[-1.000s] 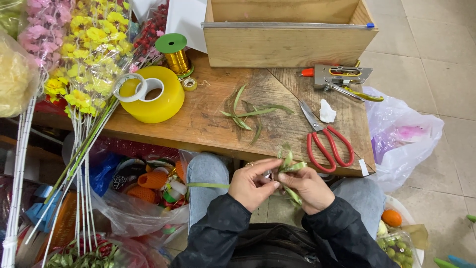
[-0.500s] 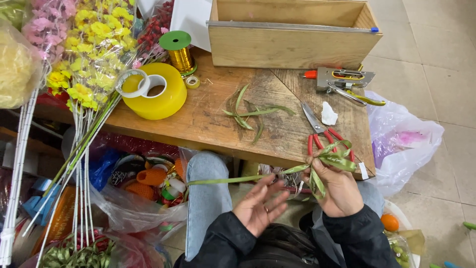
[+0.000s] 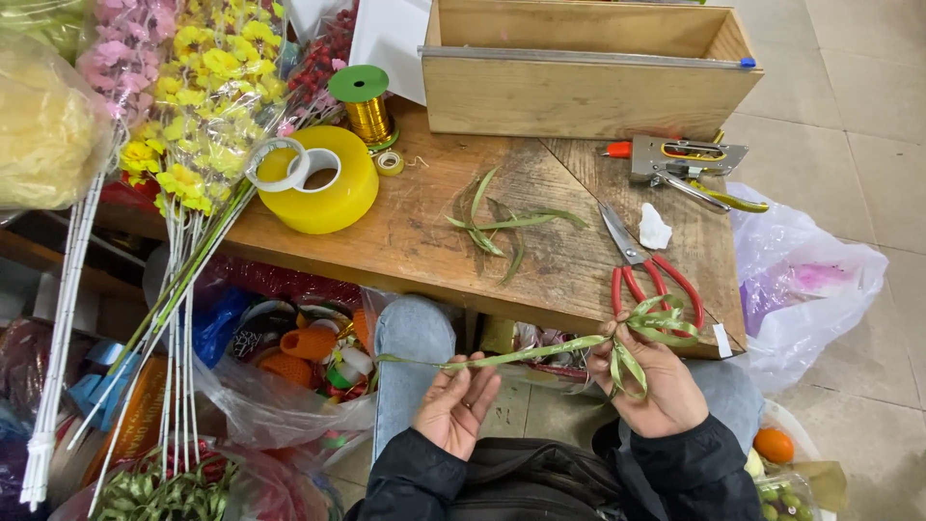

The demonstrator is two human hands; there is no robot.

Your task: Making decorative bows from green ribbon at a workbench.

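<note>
My right hand [image 3: 652,384] grips a bunch of looped green ribbon [image 3: 662,321] just in front of the wooden table's [image 3: 405,241] near edge. A long tail of that ribbon [image 3: 502,358] runs left from the loops across my lap. My left hand [image 3: 457,403] is palm up with fingers spread, and the ribbon tail lies across its fingertips. Red-handled scissors [image 3: 644,271] lie on the table just beyond my right hand. Several cut green ribbon strips [image 3: 502,228] lie in the middle of the table.
A wooden box [image 3: 588,69], a staple gun [image 3: 687,160], a yellow tape roll [image 3: 318,183], a gold wire spool [image 3: 367,108] and a white scrap [image 3: 654,230] sit on the table. Bundles of artificial flowers [image 3: 193,106] lean at left. Plastic bags [image 3: 810,280] stand on the floor at right.
My hands have parted: the right hand carried the ribbon loops right and toward the table edge, the left let go and opened palm up under the drawn-out tail.
</note>
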